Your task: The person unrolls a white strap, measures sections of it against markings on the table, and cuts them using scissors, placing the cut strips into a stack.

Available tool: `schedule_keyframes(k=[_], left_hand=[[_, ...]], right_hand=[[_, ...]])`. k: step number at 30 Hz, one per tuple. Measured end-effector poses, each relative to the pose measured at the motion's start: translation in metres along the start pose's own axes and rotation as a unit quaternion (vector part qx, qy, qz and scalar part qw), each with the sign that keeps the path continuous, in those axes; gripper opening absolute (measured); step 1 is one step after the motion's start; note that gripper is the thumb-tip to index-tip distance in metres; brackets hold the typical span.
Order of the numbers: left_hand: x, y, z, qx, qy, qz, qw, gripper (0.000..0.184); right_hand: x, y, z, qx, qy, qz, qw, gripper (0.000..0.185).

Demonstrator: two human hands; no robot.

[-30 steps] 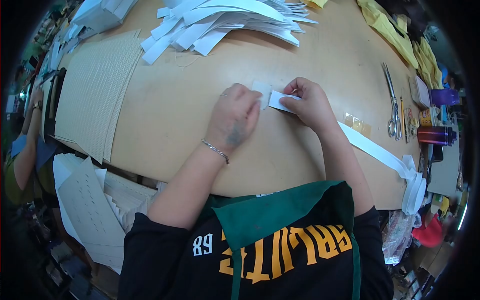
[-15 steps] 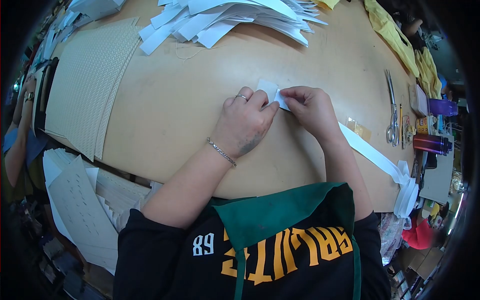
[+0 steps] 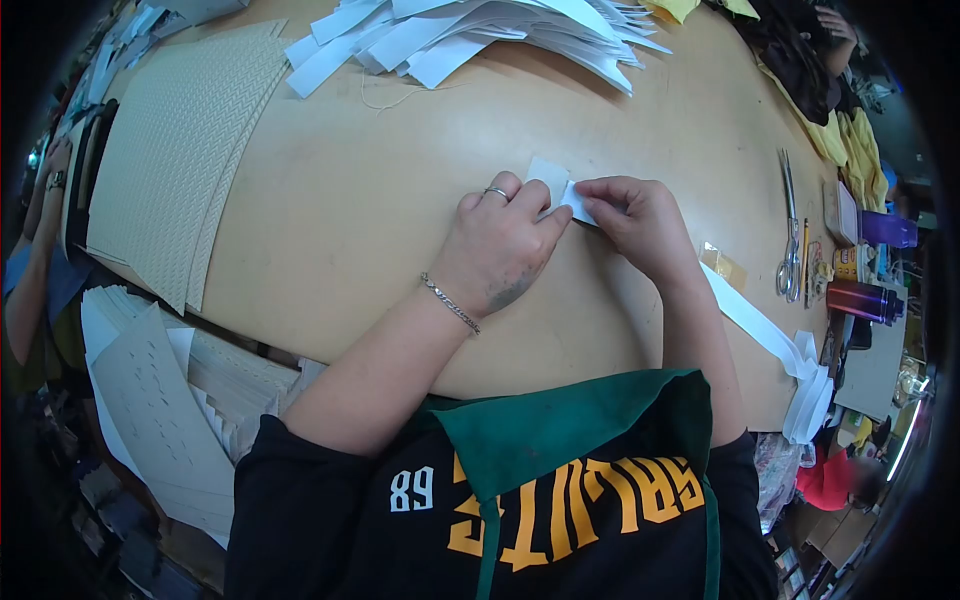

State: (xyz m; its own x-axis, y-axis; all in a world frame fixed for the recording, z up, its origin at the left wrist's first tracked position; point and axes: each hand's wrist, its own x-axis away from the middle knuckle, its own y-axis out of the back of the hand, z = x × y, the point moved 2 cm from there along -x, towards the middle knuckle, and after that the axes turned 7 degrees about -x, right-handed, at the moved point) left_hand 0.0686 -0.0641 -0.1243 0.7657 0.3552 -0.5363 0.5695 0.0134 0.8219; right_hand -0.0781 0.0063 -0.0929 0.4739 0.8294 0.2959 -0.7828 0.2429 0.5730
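A small pale card piece (image 3: 547,174) lies on the table under the curled fingers of my left hand (image 3: 505,240), which presses on it. My right hand (image 3: 640,218) pinches a small folded white strip (image 3: 574,204) between thumb and fingers, at the card's right edge. The tip of my left thumb touches that strip too. Past my right forearm runs a long white band (image 3: 752,313), ending in a folded bundle at the table's edge. Whether it joins the piece in my fingers is hidden by my arm.
A heap of white paper strips (image 3: 480,35) lies at the back. Woven-texture sheets (image 3: 185,150) cover the left side. Scissors (image 3: 789,235), a pencil (image 3: 805,262) and a purple tumbler (image 3: 862,301) are at right. Another person's arm (image 3: 35,260) shows at far left.
Both hands keep their hold on the small pieces, and the view has shifted slightly. At the upper right, another person's hand and dark clothing have come further into view.
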Motion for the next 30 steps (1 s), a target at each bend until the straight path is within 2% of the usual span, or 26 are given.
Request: schedule_keyframes(k=[9,22,25,28,30], left_hand=[[0.001,-0.001,-0.001,-0.001,0.001,0.007,1.0,0.016],[0.001,0.001,-0.005,-0.005,-0.042,0.052,0.998,0.021],[-0.002,-0.004,-0.007,0.032,-0.101,0.039,0.994,0.021],[-0.006,-0.005,-0.005,0.053,-0.128,0.101,0.985,0.022],[-0.013,0.005,-0.012,0.013,-0.166,0.062,0.984,0.023]], right_hand=[[0.001,0.0,0.003,-0.009,-0.011,0.003,1.0,0.022],[-0.001,-0.003,0.002,0.051,0.077,-0.017,0.996,0.02],[-0.002,-0.004,0.002,0.052,0.087,-0.017,0.995,0.02],[-0.004,-0.003,-0.001,0.074,0.12,-0.016,0.99,0.02],[-0.008,-0.005,-0.009,0.083,0.118,-0.008,0.99,0.02]])
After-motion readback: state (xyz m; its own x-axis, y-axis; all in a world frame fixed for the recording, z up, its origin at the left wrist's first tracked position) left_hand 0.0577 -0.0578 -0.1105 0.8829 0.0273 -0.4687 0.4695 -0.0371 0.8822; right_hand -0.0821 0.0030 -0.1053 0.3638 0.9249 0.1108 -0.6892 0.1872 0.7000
